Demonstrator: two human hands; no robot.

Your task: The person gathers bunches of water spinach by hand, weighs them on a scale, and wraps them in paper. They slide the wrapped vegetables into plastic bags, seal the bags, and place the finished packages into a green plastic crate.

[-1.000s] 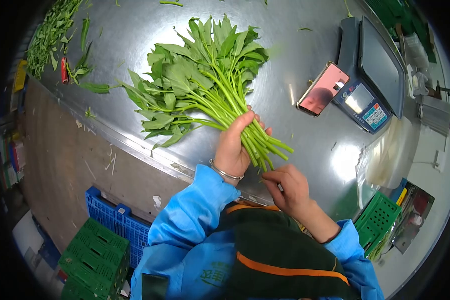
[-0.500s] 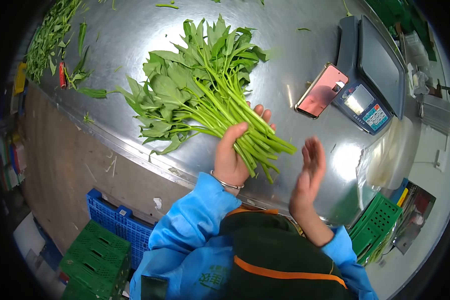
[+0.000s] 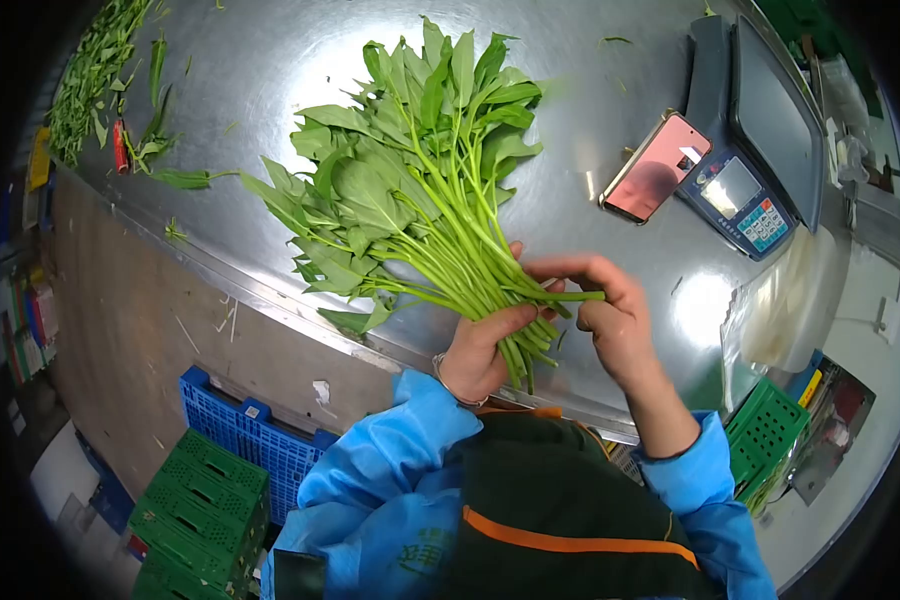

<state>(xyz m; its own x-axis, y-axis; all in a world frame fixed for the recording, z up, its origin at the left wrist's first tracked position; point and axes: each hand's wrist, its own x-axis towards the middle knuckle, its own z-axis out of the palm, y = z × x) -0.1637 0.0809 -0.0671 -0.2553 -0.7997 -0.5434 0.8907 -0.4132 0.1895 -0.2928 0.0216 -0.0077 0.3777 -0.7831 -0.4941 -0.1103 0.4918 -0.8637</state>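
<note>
A leafy bunch of water spinach (image 3: 410,200) lies over the metal table, its leaves pointing away from me and its cut stem ends towards me. My left hand (image 3: 480,350) is wrapped round the lower stems, the thumb lying across them. At the right side of the stem ends, my right hand (image 3: 618,315) has its fingers bent round one stem that sticks out beyond the others. Part of the right fingers is hidden behind the stems and the left hand.
To the right, a phone (image 3: 655,168) leans against a digital scale (image 3: 745,200). Clear plastic bags (image 3: 770,310) lie at the table's right edge, above a green crate (image 3: 765,430). More greens (image 3: 95,85) and a red-handled tool (image 3: 121,147) are at left. Crates (image 3: 205,500) stand below.
My right hand has moved from open beside the bunch onto the stem ends and closed on a stem. The left hand keeps its hold and has shifted slightly towards me.
</note>
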